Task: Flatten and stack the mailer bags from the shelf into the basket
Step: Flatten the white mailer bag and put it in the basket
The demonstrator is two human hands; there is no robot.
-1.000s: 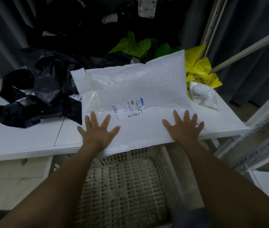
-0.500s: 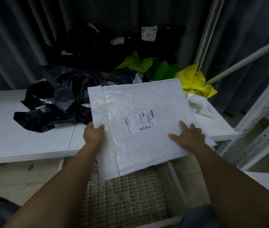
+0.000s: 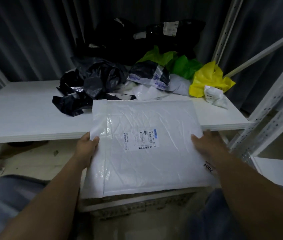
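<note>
A large flat white mailer bag [image 3: 147,144] with a printed label hangs in front of the white shelf [image 3: 24,118], over the pale lattice basket [image 3: 137,203], of which only the near rim shows. My left hand [image 3: 87,146] grips the bag's left edge, thumb on top. My right hand [image 3: 204,144] holds its right edge. On the shelf behind lies a heap of crumpled bags: black ones [image 3: 92,84], green ones [image 3: 180,64], a yellow one [image 3: 210,78] and a small white one [image 3: 213,97].
White perforated rack uprights [image 3: 269,108] stand at the right, with a lower white shelf [image 3: 279,167] beside them. Grey curtain hangs behind. Bare floor shows under the shelf at the left.
Both hands went from pressing the white bag flat on the shelf to gripping its edges, then drew it off the shelf toward me and over the basket.
</note>
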